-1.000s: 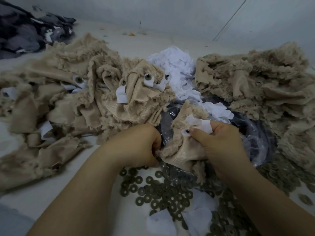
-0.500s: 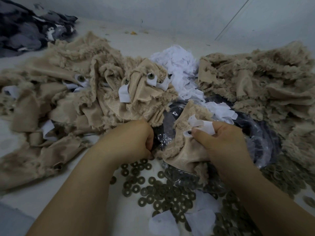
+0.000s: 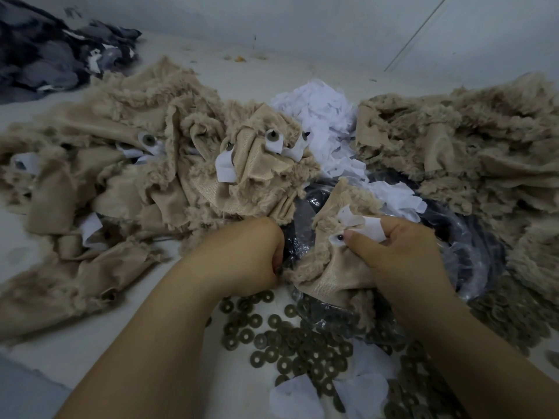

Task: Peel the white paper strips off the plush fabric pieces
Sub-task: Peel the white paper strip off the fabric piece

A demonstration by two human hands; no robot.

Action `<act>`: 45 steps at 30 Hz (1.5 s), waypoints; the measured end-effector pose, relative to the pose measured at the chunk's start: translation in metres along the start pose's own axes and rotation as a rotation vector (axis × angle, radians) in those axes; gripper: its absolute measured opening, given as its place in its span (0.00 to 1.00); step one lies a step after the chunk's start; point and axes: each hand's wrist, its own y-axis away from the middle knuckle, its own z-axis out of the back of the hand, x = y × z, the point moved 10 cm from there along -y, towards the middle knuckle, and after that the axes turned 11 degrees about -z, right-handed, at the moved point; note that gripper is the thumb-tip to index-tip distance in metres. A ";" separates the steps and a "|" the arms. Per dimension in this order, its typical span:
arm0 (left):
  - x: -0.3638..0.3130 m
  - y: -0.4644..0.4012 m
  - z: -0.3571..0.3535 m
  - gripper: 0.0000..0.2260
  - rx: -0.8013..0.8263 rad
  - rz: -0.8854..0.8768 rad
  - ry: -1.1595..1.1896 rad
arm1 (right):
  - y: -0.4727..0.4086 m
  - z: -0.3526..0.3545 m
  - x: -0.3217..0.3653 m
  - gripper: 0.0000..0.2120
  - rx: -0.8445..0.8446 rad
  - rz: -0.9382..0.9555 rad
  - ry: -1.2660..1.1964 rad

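The right hand [image 3: 402,255] grips a small beige plush fabric piece [image 3: 329,267] and pinches the white paper strip [image 3: 367,226] on it, just above a dark plastic bag [image 3: 472,246]. The left hand [image 3: 242,261], fingers curled, holds the piece's left edge. Left of the bag lies a heap of beige plush pieces [image 3: 121,189] carrying strips; round grey-green washers [image 3: 290,343] are scattered below it.

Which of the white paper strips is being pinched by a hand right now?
The white strip on the small plush piece, pinched by the right hand. The strips on the left pile lie untouched.
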 end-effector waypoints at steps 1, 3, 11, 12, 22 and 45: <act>-0.001 0.001 0.000 0.04 0.005 0.002 0.001 | 0.000 0.000 0.000 0.11 0.002 -0.002 -0.002; -0.004 0.001 0.000 0.05 0.006 0.000 -0.001 | -0.001 0.000 -0.002 0.11 -0.002 -0.005 0.005; -0.014 -0.001 0.001 0.08 -0.031 -0.054 -0.022 | -0.002 0.000 -0.004 0.10 -0.005 -0.016 0.015; -0.016 -0.002 0.001 0.08 -0.029 -0.075 -0.024 | -0.002 0.000 -0.005 0.09 -0.008 -0.016 0.019; -0.022 0.009 0.037 0.07 -0.391 -0.177 0.926 | 0.004 -0.001 0.007 0.05 0.003 0.068 0.059; -0.050 -0.002 0.036 0.02 -0.759 -0.374 0.552 | 0.000 -0.011 -0.015 0.05 0.170 -0.118 -0.234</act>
